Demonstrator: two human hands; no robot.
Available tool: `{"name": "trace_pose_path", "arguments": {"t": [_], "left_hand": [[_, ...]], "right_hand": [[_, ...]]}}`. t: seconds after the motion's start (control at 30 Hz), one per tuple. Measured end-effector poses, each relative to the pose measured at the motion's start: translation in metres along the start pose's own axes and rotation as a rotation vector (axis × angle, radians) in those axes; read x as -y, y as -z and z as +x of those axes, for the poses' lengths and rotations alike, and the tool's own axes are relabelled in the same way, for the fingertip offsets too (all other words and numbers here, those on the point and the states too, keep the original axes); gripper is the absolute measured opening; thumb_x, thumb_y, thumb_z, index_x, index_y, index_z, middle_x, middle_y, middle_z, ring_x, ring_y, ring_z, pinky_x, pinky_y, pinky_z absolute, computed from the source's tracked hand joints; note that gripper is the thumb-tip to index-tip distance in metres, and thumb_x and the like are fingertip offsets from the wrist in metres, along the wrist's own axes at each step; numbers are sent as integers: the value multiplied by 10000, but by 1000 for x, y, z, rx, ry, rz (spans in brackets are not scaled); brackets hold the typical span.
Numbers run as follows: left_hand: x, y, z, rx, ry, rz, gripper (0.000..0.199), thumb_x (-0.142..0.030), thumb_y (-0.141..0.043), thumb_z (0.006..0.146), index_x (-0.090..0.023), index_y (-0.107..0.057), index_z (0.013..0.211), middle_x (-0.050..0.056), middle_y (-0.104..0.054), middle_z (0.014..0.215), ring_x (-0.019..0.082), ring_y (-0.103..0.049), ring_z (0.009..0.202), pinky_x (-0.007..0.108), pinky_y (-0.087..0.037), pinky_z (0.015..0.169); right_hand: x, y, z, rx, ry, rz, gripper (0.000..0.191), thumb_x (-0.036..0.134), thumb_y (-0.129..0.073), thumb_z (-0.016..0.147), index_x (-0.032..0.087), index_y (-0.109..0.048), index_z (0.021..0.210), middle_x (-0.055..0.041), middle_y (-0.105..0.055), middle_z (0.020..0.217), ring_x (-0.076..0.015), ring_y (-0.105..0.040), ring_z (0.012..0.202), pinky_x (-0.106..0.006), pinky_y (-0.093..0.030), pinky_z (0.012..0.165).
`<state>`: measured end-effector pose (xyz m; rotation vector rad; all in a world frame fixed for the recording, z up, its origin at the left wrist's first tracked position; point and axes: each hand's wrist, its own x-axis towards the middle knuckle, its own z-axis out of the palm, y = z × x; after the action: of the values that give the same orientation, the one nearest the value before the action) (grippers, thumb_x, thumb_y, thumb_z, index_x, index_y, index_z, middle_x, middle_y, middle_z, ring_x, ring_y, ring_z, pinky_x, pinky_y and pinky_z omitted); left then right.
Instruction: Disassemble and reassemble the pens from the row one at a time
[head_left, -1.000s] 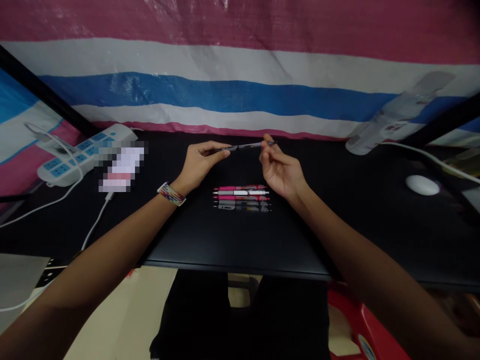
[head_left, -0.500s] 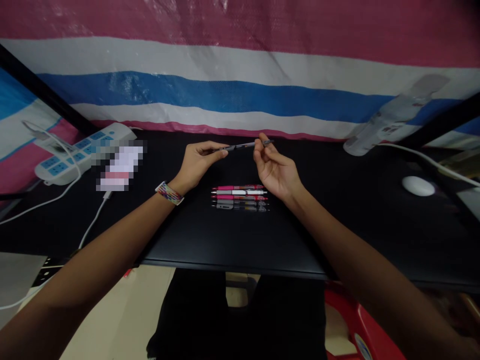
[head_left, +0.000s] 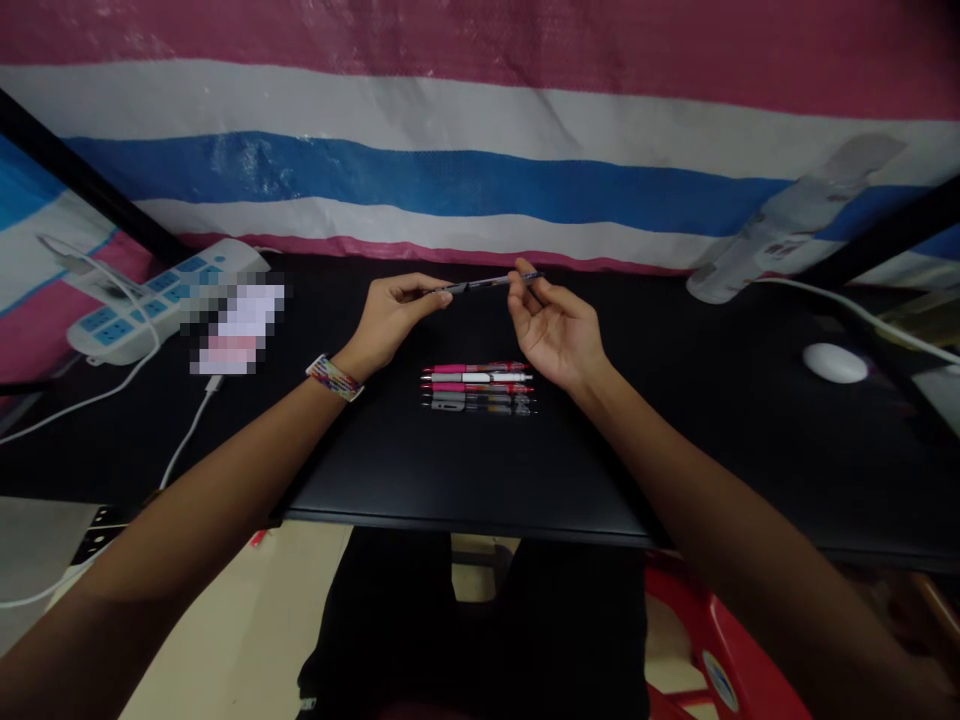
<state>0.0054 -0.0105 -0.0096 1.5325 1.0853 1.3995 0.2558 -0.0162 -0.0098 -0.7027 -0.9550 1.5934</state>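
A slim dark pen (head_left: 491, 283) is held nearly level above the black desk (head_left: 465, 470). My left hand (head_left: 397, 312), with a patterned band on its wrist, pinches the pen's left end between thumb and fingers. At the other end, the fingertips of my right hand (head_left: 553, 325) grip the pen, palm turned partly up. Below the hands lie several pens side by side, among them a pink one (head_left: 450, 387), a white and grey one (head_left: 480, 377) and a clear grey one (head_left: 450, 406).
A power strip (head_left: 172, 300) and a blurred-out phone (head_left: 244, 325) with a white cable sit at the left. To the right are a white mouse (head_left: 835, 363) and a clear bottle (head_left: 787, 225). Striped sheeting (head_left: 480, 185) hangs behind the desk.
The pen's right end is tilted slightly higher than before. Both hands keep hold of it, and the whole view has shifted a little.
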Motion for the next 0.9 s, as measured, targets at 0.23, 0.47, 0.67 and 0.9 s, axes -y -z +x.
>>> {"name": "trace_pose_path", "arguments": {"t": [0.23,0.47,0.67,0.9], "left_hand": [[-17,3,-4,131,-49,91,301,-515,-906,891,-216,-880,904,74,-816,865,217,-758,849,362,-597,864],[-21,0,-9,255,-50,202,228,-419,-930,855,-204,-855,873,53,-778,784,208,-724,783,366,-571,814],[-20,5,-8,365,-84,332,236,-440,-861,887,-222,-853,796,56,-787,757,226,-723,770,397,-567,866],[-13,9,-7,433,-155,459,219,-472,-846,885,-281,-871,781,49,-800,797,257,-700,877,437,-538,959]], "right_hand": [[1,3,-3,-70,54,-200,391,583,-929,909,257,-762,1045,-15,-811,913,-152,-790,818,-262,-691,763],[6,10,-9,-57,145,-468,342,552,-927,885,253,-764,852,-35,-757,807,-161,-671,669,-306,-599,599],[16,17,-13,155,188,-822,167,361,-952,788,253,-838,845,-43,-783,842,-215,-693,786,-376,-592,738],[21,16,-18,309,179,-1032,43,231,-864,821,255,-878,853,-43,-820,883,-217,-700,814,-382,-545,800]]}}
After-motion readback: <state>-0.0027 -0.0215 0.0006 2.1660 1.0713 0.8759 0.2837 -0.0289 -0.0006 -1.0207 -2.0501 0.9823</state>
